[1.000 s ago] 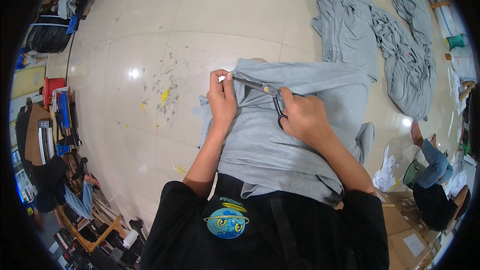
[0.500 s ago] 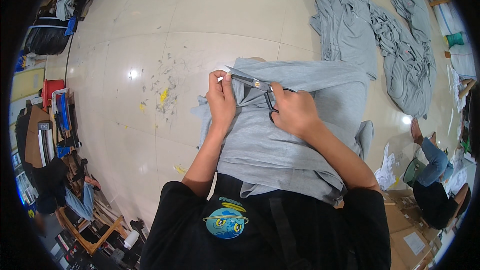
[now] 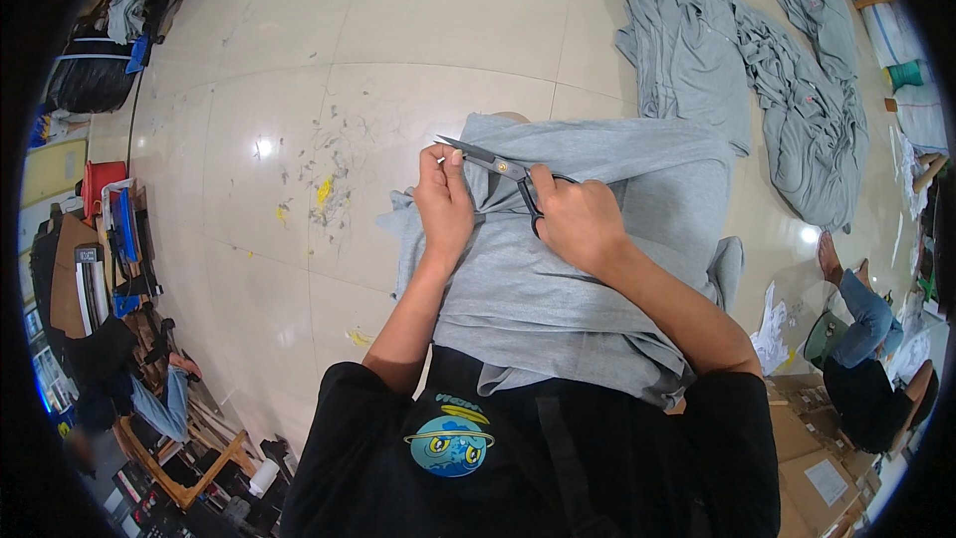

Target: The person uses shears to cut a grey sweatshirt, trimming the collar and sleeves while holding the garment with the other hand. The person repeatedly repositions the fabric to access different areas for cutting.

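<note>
A grey garment (image 3: 597,229) lies spread across my lap, creased and bunched toward its left side. My right hand (image 3: 580,224) is closed round the black handles of a pair of scissors (image 3: 504,167), whose blades point up and left. The blades look nearly closed, their tips just above the fingers of my left hand (image 3: 445,189). That hand pinches a gathered bit of the grey garment beside the blades. Whether a thread lies between the tips is too small to tell.
Piles of grey garments (image 3: 692,50) lie on the tiled floor ahead and to the right. Grey and yellow scraps (image 3: 325,189) are scattered at the left. Another person (image 3: 866,359) sits at the right near cardboard boxes (image 3: 812,483); one more sits at the left edge by shelves.
The scissors and my right hand have shifted slightly left, so the blade tips now reach past my left fingertips. The blades look closer together.
</note>
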`<action>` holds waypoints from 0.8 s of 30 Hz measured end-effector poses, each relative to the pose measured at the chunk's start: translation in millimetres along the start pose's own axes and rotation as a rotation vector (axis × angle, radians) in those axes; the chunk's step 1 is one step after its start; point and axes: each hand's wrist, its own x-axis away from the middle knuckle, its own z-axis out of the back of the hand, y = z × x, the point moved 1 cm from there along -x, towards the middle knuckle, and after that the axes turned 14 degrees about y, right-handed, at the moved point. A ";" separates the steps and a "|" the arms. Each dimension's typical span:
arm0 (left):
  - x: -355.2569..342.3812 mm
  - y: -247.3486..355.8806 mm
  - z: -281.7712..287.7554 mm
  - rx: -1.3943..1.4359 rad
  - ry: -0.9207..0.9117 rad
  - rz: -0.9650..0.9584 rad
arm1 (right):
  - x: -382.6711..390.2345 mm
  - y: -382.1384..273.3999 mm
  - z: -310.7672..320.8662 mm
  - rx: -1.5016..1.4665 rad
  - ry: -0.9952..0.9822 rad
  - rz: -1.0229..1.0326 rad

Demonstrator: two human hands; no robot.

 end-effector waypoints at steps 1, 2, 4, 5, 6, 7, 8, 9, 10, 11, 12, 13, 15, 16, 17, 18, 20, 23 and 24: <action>-0.5 1.3 -0.1 -0.002 0.000 -0.001 | 0.2 1.5 -2.1 -0.015 0.022 -0.006; -0.9 1.9 -0.3 -0.003 -0.001 -0.002 | 0.9 4.1 -5.1 -0.030 0.044 -0.012; -5.2 -6.5 0.6 0.080 -0.029 0.061 | 0.2 9.1 -6.2 -0.086 0.081 -0.055; -6.6 -9.4 1.1 0.121 -0.043 0.092 | -0.4 12.3 -5.7 -0.126 0.096 -0.094; -7.1 -8.6 1.5 0.153 -0.058 0.129 | -0.8 14.7 -5.8 -0.166 0.111 -0.133; -7.9 -6.5 2.1 0.184 -0.074 0.165 | -1.1 15.6 -4.7 -0.182 0.092 -0.170; -8.3 -5.6 2.6 0.215 -0.089 0.202 | -1.9 16.0 -2.0 -0.197 0.074 -0.207; -8.4 -6.5 3.1 0.223 -0.096 0.213 | -1.9 16.5 0.7 -0.211 0.055 -0.246; -8.8 -8.0 4.2 0.232 -0.102 0.224 | -1.5 17.1 2.5 -0.214 0.056 -0.278; -9.4 -9.0 5.5 0.240 -0.108 0.235 | -0.9 17.7 3.9 -0.217 0.058 -0.309; -10.0 -9.4 7.1 0.276 -0.124 0.283 | -0.2 19.0 4.9 -0.220 0.061 -0.342; -10.5 -9.2 9.2 0.312 -0.141 0.332 | 0.9 20.6 6.0 -0.221 0.070 -0.346; -9.3 -1.5 6.6 0.366 -0.137 0.353 | 3.5 24.5 7.6 -0.223 0.089 -0.353; -6.1 10.3 0.0 0.384 -0.115 0.326 | 4.6 25.7 7.8 -0.217 0.088 -0.350; -4.5 16.4 -3.5 0.402 -0.093 0.298 | 5.7 26.8 7.8 -0.211 0.088 -0.348; -7.0 9.2 -1.3 0.362 -0.138 0.286 | 6.7 27.9 8.5 -0.205 0.089 -0.350; -14.0 -10.9 8.4 0.278 -0.219 0.260 | 6.4 27.9 11.9 -0.229 0.063 -0.361; -14.9 -4.9 5.8 0.277 -0.154 0.260 | 8.5 27.8 14.0 -0.248 0.062 -0.356; -16.6 -7.6 6.5 0.263 -0.145 0.246 | 9.2 27.3 14.5 -0.255 0.068 -0.349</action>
